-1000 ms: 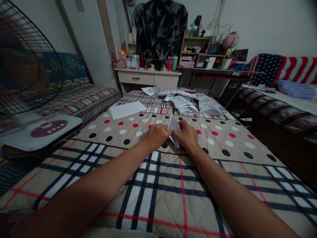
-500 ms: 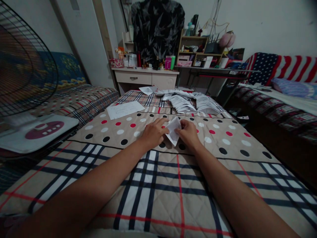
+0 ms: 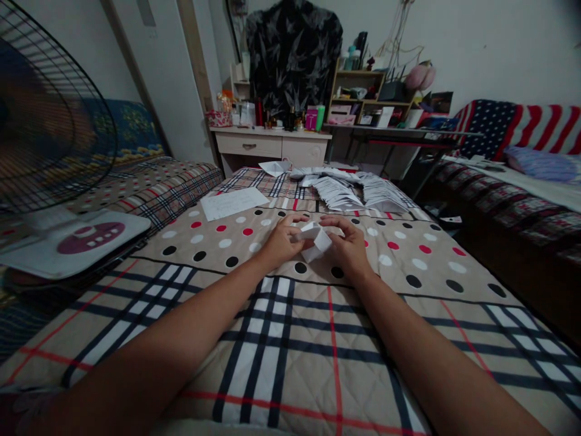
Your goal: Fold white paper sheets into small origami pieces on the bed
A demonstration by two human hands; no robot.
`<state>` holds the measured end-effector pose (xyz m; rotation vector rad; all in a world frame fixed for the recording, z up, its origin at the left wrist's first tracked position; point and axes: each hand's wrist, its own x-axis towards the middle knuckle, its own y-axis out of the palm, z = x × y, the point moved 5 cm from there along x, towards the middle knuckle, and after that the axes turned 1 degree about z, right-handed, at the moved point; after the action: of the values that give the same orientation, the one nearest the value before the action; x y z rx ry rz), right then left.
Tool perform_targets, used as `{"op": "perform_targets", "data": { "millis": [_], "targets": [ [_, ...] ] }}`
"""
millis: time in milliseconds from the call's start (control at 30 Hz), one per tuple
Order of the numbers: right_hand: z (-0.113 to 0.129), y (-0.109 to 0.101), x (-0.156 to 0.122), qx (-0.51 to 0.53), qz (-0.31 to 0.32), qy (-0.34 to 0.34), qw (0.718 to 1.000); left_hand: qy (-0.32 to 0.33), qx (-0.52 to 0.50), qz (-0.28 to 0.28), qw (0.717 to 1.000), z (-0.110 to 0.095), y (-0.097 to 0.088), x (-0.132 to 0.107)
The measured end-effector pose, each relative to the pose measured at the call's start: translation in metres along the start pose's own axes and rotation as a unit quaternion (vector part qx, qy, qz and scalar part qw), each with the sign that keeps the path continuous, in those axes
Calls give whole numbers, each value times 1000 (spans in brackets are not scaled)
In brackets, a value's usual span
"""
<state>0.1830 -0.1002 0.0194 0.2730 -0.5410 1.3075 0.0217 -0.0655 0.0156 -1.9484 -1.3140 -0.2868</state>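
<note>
My left hand [image 3: 282, 241] and my right hand [image 3: 348, 245] both grip a small folded white paper [image 3: 314, 237] just above the dotted and checked bedspread [image 3: 290, 339]. The fingers of each hand pinch an end of the paper, which bulges open between them. Farther up the bed lies a heap of similar folded white papers [image 3: 351, 189], and a flat white sheet [image 3: 232, 201] lies to the left of it.
A standing fan [image 3: 49, 139] with a white base [image 3: 75, 239] fills the left edge. At the foot of the bed stand a drawer table [image 3: 272, 143], shelves [image 3: 367, 91] and a hung dark shirt [image 3: 294, 51]. A second bed [image 3: 512, 181] lies to the right.
The paper stood upright as a flat folded piece; my hands have since turned it and pulled it open, and they have risen slightly off the bedspread.
</note>
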Motion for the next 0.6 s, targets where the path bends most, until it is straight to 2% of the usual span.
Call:
{"op": "perform_targets", "data": {
  "millis": [100, 233, 333, 500, 600],
  "targets": [
    [6, 1, -2, 19, 21, -21, 999, -25, -24, 13, 999, 4, 1, 0],
    [0, 5, -5, 51, 40, 46, 997, -54, -52, 20, 997, 11, 2, 0],
    [-6, 6, -5, 71, 35, 70, 994, -63, -43, 5, 997, 14, 2, 0],
    [-14, 4, -3, 81, 22, 88, 993, -48, 34, -46, 997, 5, -1, -3],
    [-16, 4, -3, 90, 17, 96, 991, -24, 48, -48, 997, -4, -2, -5]
  ]
}}
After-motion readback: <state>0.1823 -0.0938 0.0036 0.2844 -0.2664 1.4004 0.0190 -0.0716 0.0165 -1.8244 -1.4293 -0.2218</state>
